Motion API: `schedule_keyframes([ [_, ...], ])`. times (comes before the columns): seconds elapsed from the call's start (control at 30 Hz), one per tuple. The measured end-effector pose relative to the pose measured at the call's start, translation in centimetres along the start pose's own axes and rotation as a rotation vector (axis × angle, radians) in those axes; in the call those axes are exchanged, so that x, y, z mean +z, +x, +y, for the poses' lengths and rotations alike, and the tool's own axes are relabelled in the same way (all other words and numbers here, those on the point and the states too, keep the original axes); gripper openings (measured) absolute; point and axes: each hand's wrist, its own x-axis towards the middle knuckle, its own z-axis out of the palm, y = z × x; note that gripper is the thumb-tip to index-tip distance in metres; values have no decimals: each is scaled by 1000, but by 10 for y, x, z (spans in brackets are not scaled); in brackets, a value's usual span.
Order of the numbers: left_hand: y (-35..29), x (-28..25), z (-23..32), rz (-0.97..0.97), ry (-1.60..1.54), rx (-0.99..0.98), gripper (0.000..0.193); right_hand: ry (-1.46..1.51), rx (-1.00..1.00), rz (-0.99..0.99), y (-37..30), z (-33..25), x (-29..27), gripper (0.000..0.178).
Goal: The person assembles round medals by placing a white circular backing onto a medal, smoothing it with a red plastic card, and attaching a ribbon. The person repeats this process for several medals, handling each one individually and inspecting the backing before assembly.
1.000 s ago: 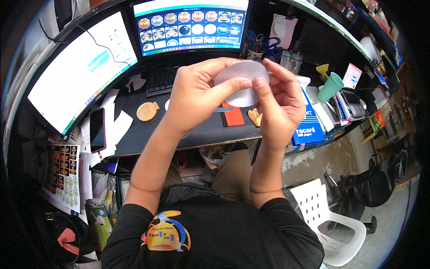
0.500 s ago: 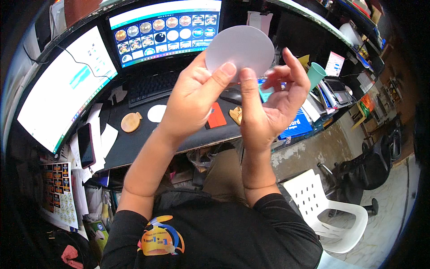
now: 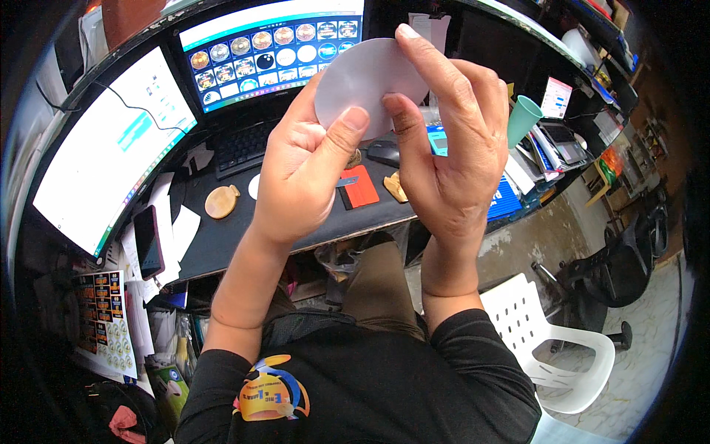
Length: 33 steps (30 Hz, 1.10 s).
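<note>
I hold a round, pale grey-white flat disc [image 3: 362, 78] up in front of the monitor. My left hand [image 3: 307, 163] pinches its lower left part, thumb on the face and fingers behind. On the right side, my right hand [image 3: 455, 133] has its thumb against the face and a fingertip at the upper edge; its other fingers are partly hidden. Below on the desk lie a round wooden piece with a small tab [image 3: 221, 201], a red squeegee-like piece [image 3: 361, 186] and a crumpled gold-coloured piece [image 3: 396, 187]. A white disc [image 3: 254, 187] is mostly covered by my left arm.
Behind my hands are a monitor [image 3: 259, 55] and a black keyboard [image 3: 240, 152]. A second screen [image 3: 103, 155] and a phone [image 3: 149, 242] are at left. The mouse [image 3: 384, 152] and green cup [image 3: 523, 120] sit at right. A white chair [image 3: 551, 344] stands beside me.
My right hand has shifted up and right, its finger now reaching the disc's top edge. The disc has moved left and turned slightly. My left hand has moved a little left and down.
</note>
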Motion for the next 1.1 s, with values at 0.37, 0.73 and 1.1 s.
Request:
schedule_keyframes([
  [0.37, -6, 0, 13, -3, 89, -25, 43, 203, -48, 38, 1, 5, 14, 52],
  [0.73, -9, -1, 19, 0, 141, -32, 44, 139, -147, 77, 1, 4, 14, 52],
  [1.1, -11, -3, 18, 7, 52, -26, 45, 159, -126, 77, 0, 2, 15, 48],
])
